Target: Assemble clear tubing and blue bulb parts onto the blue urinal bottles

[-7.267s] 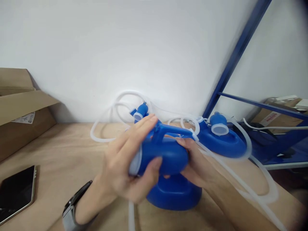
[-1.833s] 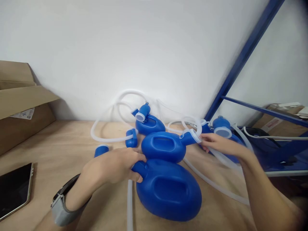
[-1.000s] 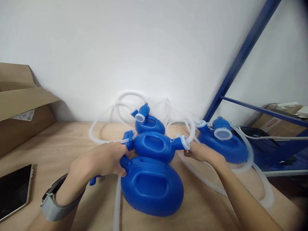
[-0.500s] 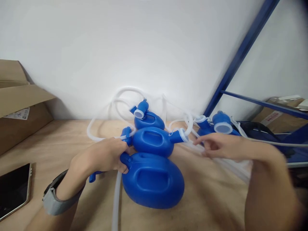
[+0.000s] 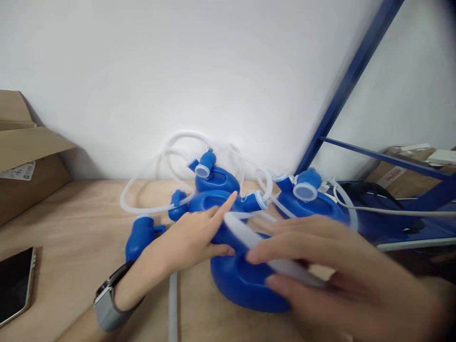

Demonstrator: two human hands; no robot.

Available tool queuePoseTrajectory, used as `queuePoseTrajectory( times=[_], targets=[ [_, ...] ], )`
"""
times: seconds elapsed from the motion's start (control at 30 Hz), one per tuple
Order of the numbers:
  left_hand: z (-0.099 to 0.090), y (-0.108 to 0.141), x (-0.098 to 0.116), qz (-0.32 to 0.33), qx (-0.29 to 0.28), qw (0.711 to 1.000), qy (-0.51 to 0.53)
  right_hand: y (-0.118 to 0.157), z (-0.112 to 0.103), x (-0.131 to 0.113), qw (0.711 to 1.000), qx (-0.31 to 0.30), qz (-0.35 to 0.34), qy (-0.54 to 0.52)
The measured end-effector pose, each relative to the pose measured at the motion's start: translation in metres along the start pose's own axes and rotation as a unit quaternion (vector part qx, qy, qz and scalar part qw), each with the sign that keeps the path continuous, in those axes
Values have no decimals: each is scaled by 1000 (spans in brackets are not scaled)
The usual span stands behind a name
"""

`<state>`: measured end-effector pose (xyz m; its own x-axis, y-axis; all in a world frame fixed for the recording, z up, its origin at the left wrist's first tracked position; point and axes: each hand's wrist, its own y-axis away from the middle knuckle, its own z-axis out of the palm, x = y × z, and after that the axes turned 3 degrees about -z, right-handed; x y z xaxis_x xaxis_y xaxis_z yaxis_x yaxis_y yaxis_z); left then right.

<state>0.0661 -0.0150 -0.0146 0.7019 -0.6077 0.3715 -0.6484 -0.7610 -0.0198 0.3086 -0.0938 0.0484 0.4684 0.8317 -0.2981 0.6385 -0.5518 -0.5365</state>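
In my right hand (image 5: pixel 335 266), blurred by motion, a translucent white hose (image 5: pixel 244 232) runs between the thumb and fingers above the front blue urinal bottle (image 5: pixel 245 290). My left hand (image 5: pixel 197 235) reaches over the bottles with its index finger stretched out and thumb apart. It partly covers the middle blue bottle (image 5: pixel 203 199), whose capped neck (image 5: pixel 253 201) points right. Behind that one is a smaller-looking blue bottle (image 5: pixel 224 181) with a funnel-shaped head (image 5: pixel 205 164). Left of my left hand lies a loose blue head (image 5: pixel 140 235) with a white rim.
Another blue bottle (image 5: pixel 313 209) with a head sits at the right, by a blue metal frame (image 5: pixel 351 90). Coiled hose (image 5: pixel 137 207) lies against the wall. A phone (image 5: pixel 16 282) and an open cardboard box (image 5: pixel 35 180) are at the left.
My left hand has left the front bottle's neck and moved right, over the bottles. My right hand has come forward and left, now with the hose in it. The front bottle sits farther right.
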Motion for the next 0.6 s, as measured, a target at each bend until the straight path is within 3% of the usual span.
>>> queuePoseTrajectory(
  times=[0.07, 0.13, 0.27, 0.33, 0.4, 0.5, 0.57, 0.6],
  targets=[
    [5, -3, 1, 68, 64, 992, 88, -18, 14, -13, 1000, -3, -14, -10],
    [5, -6, 0, 96, 129, 968, 191, -25, 26, -20, 999, 27, -18, -13],
    [-7, -9, -3, 53, 264, 909, 317, -19, 31, -12, 999, 7, 44, 1],
    [-14, -8, -1, 19, 331, 873, 356, -14, 25, 3, 995, -55, 82, 2],
    [-20, -5, 1, -9, 383, 834, 398, -10, 15, 22, 980, -155, 120, 12],
    [-28, -2, 1, -57, 450, 783, 425, -3, -5, 53, 931, -307, 193, 32],
    [-34, -1, -4, -91, 481, 757, 433, 4, -20, 71, 905, -344, 251, 23],
    [-37, -1, -7, -105, 492, 744, 439, 8, -28, 78, 903, -329, 277, 21]
  ],
)
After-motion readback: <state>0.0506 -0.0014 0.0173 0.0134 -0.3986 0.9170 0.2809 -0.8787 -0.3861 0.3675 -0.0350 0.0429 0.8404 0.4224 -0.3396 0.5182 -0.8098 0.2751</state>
